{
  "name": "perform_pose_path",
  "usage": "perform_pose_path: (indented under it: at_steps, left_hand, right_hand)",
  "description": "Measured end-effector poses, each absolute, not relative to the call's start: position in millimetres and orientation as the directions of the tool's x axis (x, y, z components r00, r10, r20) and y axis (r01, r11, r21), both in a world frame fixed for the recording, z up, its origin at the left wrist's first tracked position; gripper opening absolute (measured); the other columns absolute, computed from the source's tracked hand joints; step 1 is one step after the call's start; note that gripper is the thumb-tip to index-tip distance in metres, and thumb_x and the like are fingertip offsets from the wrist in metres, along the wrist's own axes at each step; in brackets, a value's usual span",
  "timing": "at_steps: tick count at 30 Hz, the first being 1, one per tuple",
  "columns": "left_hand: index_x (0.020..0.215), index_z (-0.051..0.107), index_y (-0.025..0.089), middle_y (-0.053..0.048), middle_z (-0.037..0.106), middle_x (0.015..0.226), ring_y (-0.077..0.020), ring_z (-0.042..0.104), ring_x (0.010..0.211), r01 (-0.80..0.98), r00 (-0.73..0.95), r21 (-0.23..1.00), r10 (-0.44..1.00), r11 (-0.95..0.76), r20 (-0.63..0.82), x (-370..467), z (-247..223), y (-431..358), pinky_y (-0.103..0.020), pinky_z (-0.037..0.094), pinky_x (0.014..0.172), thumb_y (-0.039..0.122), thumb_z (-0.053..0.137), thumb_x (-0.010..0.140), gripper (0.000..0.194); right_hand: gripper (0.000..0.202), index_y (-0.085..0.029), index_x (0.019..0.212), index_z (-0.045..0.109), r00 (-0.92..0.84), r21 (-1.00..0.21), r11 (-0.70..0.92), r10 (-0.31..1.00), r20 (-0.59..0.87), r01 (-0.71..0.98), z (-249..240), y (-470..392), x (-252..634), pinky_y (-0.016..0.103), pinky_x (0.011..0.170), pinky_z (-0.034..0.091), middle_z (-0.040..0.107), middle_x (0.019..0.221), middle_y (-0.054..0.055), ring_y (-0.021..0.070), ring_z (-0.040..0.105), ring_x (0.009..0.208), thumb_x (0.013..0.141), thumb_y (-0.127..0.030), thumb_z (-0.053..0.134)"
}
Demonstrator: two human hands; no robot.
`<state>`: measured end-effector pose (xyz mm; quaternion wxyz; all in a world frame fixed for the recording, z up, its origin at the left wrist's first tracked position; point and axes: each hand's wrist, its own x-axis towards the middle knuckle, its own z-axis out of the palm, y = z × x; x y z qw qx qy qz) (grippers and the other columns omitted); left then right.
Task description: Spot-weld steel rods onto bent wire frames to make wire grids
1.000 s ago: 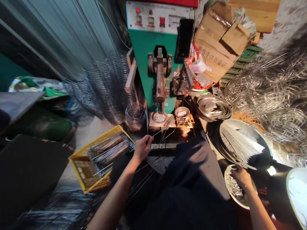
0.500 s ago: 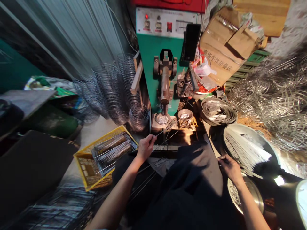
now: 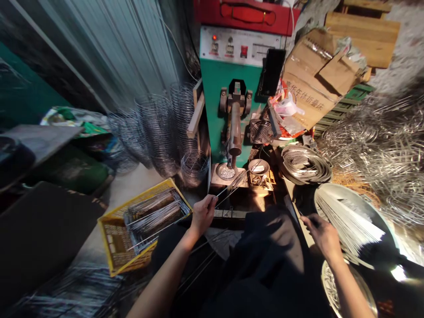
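Observation:
My left hand (image 3: 202,215) is closed in front of the green machine, pinching a thin metal wire (image 3: 222,191) that points up toward the machine's lower end. Below the machine's arm (image 3: 235,132) sits a round dish of small shiny bits (image 3: 227,171). To its right stands a small round pan (image 3: 259,167) with a pale piece in it. My right hand (image 3: 322,236) is over the edge of a long pale board (image 3: 306,229), its fingers pressed together. What those fingers hold, if anything, is too small to make out. Beside it is a basin (image 3: 391,225) with fanned flat metal strips (image 3: 347,216).
A yellow crate (image 3: 114,265) with bundled metal wires (image 3: 159,216) stands at left. Behind it rise stacks of wire rings (image 3: 155,137). Coiled metal strip (image 3: 306,163), a bowl of small metal pieces (image 3: 331,282), a cardboard box (image 3: 308,88) and tangled wire (image 3: 374,145) fill the right.
The camera view has shifted, so the scene sits lower and slightly to the right. Both hands keep nearly the same places and grips.

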<state>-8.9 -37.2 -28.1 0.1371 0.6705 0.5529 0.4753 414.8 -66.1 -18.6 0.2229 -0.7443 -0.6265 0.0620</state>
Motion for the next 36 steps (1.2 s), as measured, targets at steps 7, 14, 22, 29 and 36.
perform_pose_path:
  at_steps: [7, 14, 22, 29, 36]
  left_hand:
    - [0.081, 0.061, 0.018, 0.001, 0.060, 0.064, -0.0115, 0.054, 0.055, 0.620, -0.120, 0.723, 0.874, -0.305, 0.471, -2, -26, -37, -0.022, 0.040, 0.058, 0.030, 0.045, 0.098, 0.026]
    - [0.081, 0.061, 0.019, 0.000, 0.061, 0.066, -0.0125, 0.056, 0.058, 0.597, -0.171, 0.763, 0.889, -0.249, 0.424, 5, -22, -40, -0.023, 0.041, 0.058, 0.031, 0.044, 0.099, 0.028]
    - [0.083, 0.061, 0.019, 0.001, 0.059, 0.065, -0.0110, 0.054, 0.055, 0.586, -0.207, 0.766, 0.865, -0.265, 0.457, 6, -27, -41, -0.021, 0.041, 0.058, 0.026, 0.046, 0.098, 0.023]
    - [0.084, 0.061, 0.018, 0.000, 0.059, 0.066, -0.0119, 0.055, 0.056, 0.593, -0.219, 0.765, 0.865, -0.250, 0.452, 5, -31, -40, -0.023, 0.040, 0.059, 0.026, 0.045, 0.099, 0.024]
    - [0.083, 0.061, 0.019, 0.000, 0.060, 0.067, -0.0127, 0.056, 0.057, 0.593, -0.231, 0.769, 0.863, -0.241, 0.449, 4, -32, -35, -0.023, 0.041, 0.059, 0.028, 0.043, 0.100, 0.026]
  right_hand:
    - [0.037, -0.019, 0.071, 0.066, 0.110, -0.923, 0.010, 0.992, 0.057, 0.384, -24, 20, 270, 0.025, 0.053, 0.041, 0.066, 0.064, 0.004, 0.0174, 0.058, 0.058, 0.078, -0.056, 0.064]
    - [0.035, -0.020, 0.068, 0.054, 0.099, -0.982, -0.090, 0.989, -0.107, -0.167, -26, 43, 165, 0.018, 0.037, 0.024, 0.045, 0.051, -0.008, 0.0054, 0.031, 0.039, 0.075, -0.051, 0.067]
    - [0.036, -0.019, 0.068, 0.053, 0.064, -0.922, -0.104, 0.988, -0.137, -0.374, -16, 44, 150, 0.016, 0.036, 0.020, 0.040, 0.049, -0.010, 0.0031, 0.026, 0.039, 0.070, -0.046, 0.076]
    - [0.033, -0.019, 0.070, 0.055, 0.063, -0.916, -0.077, 0.992, -0.110, -0.394, -17, 48, 144, 0.017, 0.037, 0.021, 0.041, 0.049, -0.010, 0.0034, 0.027, 0.039, 0.069, -0.044, 0.077]
    - [0.033, -0.019, 0.071, 0.056, 0.066, -0.913, -0.072, 0.992, -0.107, -0.401, -19, 52, 141, 0.017, 0.038, 0.021, 0.041, 0.049, -0.010, 0.0036, 0.027, 0.040, 0.069, -0.044, 0.077]
